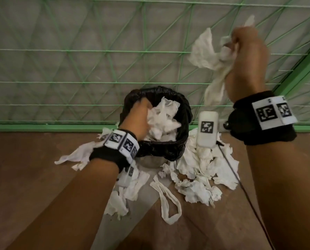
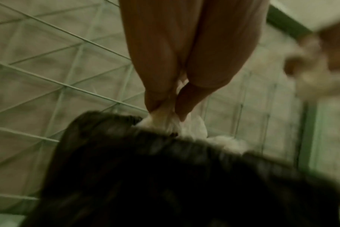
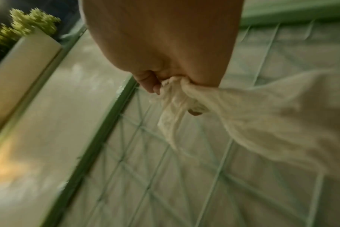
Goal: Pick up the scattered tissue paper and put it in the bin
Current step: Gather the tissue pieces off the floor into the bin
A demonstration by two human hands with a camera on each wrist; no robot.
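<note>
Hands [image 1: 244, 56] above brown floor [image 1: 33, 168], green-framed mesh wall [image 1: 78, 60] behind.

Words: none can be read anywhere.
Numbers: none can be read.
Wrist bands [image 1: 274, 115]: black-and-white square code marks, no letters.
White box [image 1: 207, 129] just right of the bin [image 1: 161, 150]: one square code mark, no letters.

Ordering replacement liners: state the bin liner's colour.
Black bin liner, glossy and crinkled; head view shows it best.
</note>
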